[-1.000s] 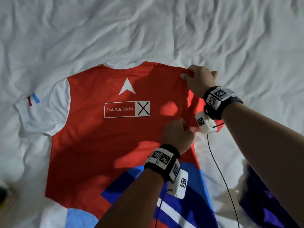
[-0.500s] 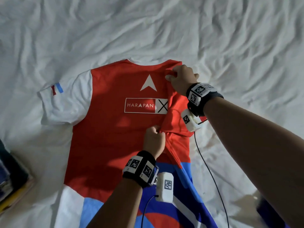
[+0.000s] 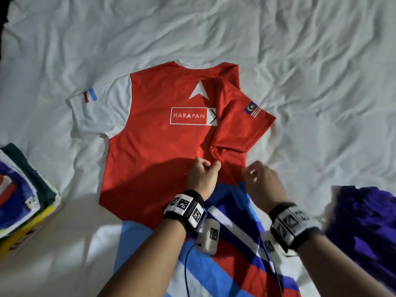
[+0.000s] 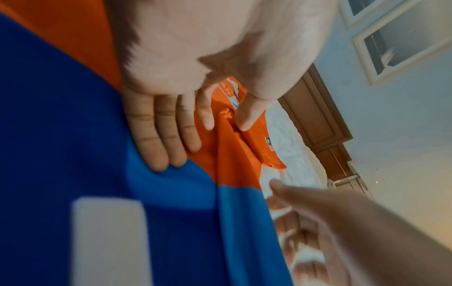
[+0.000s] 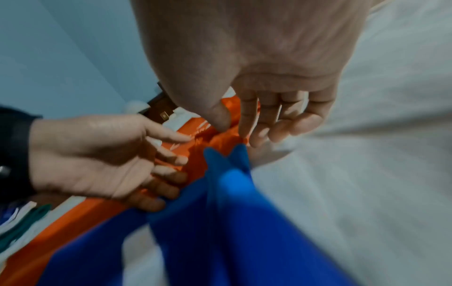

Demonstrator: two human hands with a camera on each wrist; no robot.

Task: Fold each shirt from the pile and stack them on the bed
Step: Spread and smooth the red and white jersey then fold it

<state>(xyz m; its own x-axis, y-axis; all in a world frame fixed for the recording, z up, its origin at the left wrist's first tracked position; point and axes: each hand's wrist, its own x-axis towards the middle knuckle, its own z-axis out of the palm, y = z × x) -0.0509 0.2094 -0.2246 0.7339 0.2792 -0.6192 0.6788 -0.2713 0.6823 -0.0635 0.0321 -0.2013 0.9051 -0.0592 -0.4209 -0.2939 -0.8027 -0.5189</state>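
The red shirt [image 3: 162,151] lies back-up on the bed [image 3: 300,50], its right side already turned in over the printed logo and the red sleeve [image 3: 242,123] thrown back outward past that fold. The left hand [image 3: 201,175] rests on the shirt just below the logo; in the left wrist view its fingers [image 4: 156,135] lie nearly straight on the cloth, the forefinger and thumb close about a small pucker but gripping nothing that I can make out. The right hand [image 3: 264,185] hovers at the shirt's folded edge, fingers [image 5: 259,123] loosely spread and holding nothing.

Risks, as I judge them: the pucker beside the left hand could be pressed into a crease if the next fold goes over it unsmoothed; the turned-in side sits slightly skewed, so the finished fold may come out uneven; the slack sleeve could slip off the shirt when the hem is lifted.

Count: one shirt being folded; one stack of folded shirts [image 3: 19,189] well to the left of it, number unclear; one loose purple garment [image 3: 364,221] to its right; two hands
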